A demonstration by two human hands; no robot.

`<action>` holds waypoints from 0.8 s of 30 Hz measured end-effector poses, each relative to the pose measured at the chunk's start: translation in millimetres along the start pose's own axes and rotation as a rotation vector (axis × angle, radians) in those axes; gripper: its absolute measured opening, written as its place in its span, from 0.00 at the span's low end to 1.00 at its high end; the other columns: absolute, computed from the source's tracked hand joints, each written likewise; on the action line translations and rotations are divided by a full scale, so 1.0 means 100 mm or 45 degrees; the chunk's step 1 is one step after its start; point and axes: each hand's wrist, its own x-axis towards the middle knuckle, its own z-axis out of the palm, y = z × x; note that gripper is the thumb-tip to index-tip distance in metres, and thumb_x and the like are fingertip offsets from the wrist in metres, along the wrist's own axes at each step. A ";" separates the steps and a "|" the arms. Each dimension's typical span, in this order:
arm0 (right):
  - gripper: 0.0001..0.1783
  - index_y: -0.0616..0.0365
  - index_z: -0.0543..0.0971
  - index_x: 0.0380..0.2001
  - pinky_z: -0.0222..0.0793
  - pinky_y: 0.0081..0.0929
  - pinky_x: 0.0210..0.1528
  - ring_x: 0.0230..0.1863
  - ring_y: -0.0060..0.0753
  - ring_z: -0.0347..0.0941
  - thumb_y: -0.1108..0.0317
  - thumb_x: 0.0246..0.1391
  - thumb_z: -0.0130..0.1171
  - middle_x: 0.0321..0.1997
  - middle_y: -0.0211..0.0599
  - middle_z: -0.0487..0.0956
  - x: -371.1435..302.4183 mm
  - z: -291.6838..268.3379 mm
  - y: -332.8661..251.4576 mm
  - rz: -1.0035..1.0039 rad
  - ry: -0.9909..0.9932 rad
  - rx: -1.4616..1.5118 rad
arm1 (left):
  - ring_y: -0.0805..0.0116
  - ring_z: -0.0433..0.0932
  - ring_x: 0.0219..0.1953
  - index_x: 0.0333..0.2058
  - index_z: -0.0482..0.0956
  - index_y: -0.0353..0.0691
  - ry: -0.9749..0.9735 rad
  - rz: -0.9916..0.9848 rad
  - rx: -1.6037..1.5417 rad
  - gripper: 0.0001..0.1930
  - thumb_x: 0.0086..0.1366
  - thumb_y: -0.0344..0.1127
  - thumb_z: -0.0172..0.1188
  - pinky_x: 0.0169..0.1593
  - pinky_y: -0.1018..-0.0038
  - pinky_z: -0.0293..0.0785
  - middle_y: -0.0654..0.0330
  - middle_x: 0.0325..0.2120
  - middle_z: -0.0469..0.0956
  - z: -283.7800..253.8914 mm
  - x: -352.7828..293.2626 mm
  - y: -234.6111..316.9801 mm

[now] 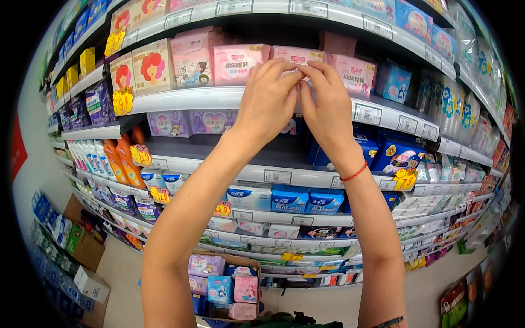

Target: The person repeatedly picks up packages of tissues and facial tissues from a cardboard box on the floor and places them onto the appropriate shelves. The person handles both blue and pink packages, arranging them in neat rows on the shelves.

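Both my arms reach up to a shelf of pink packs of sanitary pads. My left hand (269, 101) and my right hand (330, 104) meet in front of one pink pack (297, 53), fingers bent and tips close together against its lower front. The fingers cover that part, so the exact grip is partly hidden. Left of it stands a larger pink pack (239, 64). To the right, another pink pack (353, 72) is next to my right fingers. The white shelf edge (188, 100) runs behind my left hand. A red cord bracelet (353, 171) circles my right wrist.
Below lies a shelf with purple packs (169, 124) and dark blue packs (397, 157). Near my body on the floor, a cardboard carton (255, 263) holds several packs. More cartons (90, 249) stand at the lower left. Yellow price tags (405, 179) stick out from the shelf edges.
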 end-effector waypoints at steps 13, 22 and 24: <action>0.15 0.62 0.78 0.47 0.76 0.36 0.42 0.44 0.50 0.78 0.77 0.56 0.58 0.48 0.46 0.77 -0.46 -0.28 -0.59 0.096 -0.101 0.122 | 0.47 0.75 0.50 0.42 0.80 0.32 0.018 -0.158 -0.221 0.11 0.61 0.23 0.56 0.51 0.59 0.74 0.50 0.44 0.78 -0.35 -0.56 0.53; 0.16 0.60 0.77 0.49 0.76 0.36 0.44 0.46 0.51 0.78 0.77 0.56 0.59 0.49 0.46 0.77 -0.96 -0.44 -1.19 0.228 -0.273 0.214 | 0.48 0.73 0.56 0.46 0.79 0.32 -0.221 -0.344 -0.261 0.13 0.62 0.24 0.58 0.57 0.60 0.70 0.50 0.48 0.77 -0.86 -1.18 0.88; 0.16 0.60 0.77 0.49 0.76 0.36 0.45 0.47 0.51 0.78 0.77 0.56 0.59 0.49 0.47 0.77 -1.09 -0.46 -1.33 0.283 -0.334 0.234 | 0.49 0.73 0.57 0.47 0.79 0.32 -0.284 -0.399 -0.263 0.13 0.62 0.24 0.58 0.58 0.60 0.70 0.50 0.49 0.77 -0.98 -1.33 0.95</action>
